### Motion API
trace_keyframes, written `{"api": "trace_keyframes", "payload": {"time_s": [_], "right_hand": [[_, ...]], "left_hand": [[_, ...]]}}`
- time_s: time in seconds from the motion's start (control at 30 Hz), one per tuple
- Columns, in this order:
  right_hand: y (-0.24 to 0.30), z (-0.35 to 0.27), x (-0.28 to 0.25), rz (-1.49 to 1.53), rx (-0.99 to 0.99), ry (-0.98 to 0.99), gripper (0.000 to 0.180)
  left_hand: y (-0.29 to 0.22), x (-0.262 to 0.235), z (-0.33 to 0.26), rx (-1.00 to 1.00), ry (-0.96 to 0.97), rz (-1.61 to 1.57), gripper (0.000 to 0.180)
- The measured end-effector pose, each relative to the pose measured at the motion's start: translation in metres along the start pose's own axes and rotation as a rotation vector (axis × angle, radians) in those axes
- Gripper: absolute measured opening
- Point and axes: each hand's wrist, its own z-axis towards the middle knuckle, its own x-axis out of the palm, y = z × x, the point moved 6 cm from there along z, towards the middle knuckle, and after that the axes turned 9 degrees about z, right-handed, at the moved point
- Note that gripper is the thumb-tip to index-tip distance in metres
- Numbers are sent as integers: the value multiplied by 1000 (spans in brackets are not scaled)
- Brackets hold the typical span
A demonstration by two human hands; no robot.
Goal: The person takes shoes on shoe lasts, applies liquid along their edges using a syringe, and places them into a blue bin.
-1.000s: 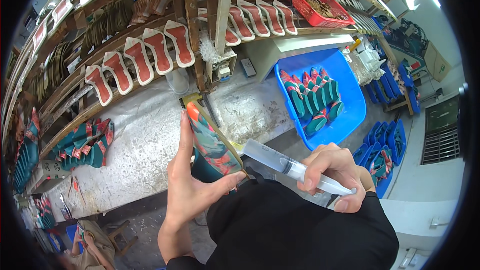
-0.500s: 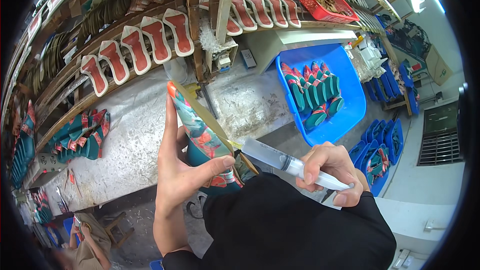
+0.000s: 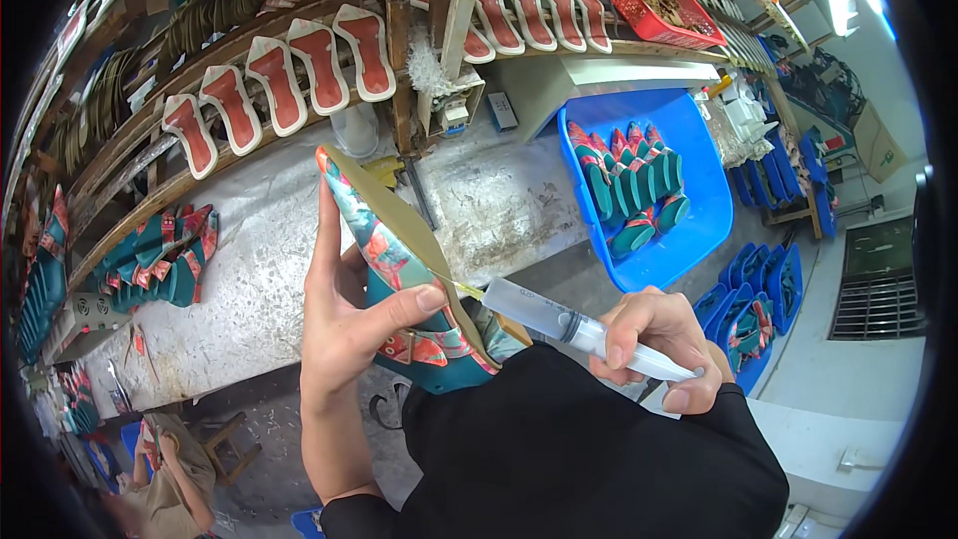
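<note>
Shifted up and leftward since the earlier head view, the pointed, floral-print shoe with teal sides [image 3: 374,240] now has its flat tan sole [image 3: 404,230] turned more to the camera, while the clear plastic syringe with a dark plunger seal [image 3: 534,309] stays in nearly the same place. In that view now, the left hand [image 3: 349,314] grasps the shoe, its thumb pressed along the side near the sole's edge; the right hand [image 3: 664,339] grips the syringe by its plunger end, fingers curled about the rod. The shoe is held up in front of the pale worktop [image 3: 254,269], toe pointing up and left, and the syringe's thin yellowish nozzle [image 3: 466,289] points at the sole's edge about midway along. Judging from this pose, the step in hand is feeding some liquid, perhaps glue, into the seam there; the next move calls for light, even pressure on the plunger and a steady shoe, with the nozzle tracking the edge. Whether the nozzle touches the seam, and whether any liquid is coming out, is too small to tell. Most left fingers are hidden behind the shoe, the black sleeve [image 3: 743,414] covers the right wrist, and a seated co-worker [image 3: 165,469] is cut off at lower left.
</note>
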Motion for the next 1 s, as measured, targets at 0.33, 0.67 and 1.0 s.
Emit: {"api": "trace_keyframes", "payload": {"time_s": [0.33,0.67,1.0], "right_hand": [[-10,-1,2,30,62,-33,58],[-17,-3,3,61,106,-75,58],[-16,-7,1,75,141,-94,59]], "left_hand": [[4,-7,0,-64,-51,-216,111],[16,-13,-1,-104,-67,-282,104],[18,-15,3,-110,-96,-312,100]]}}
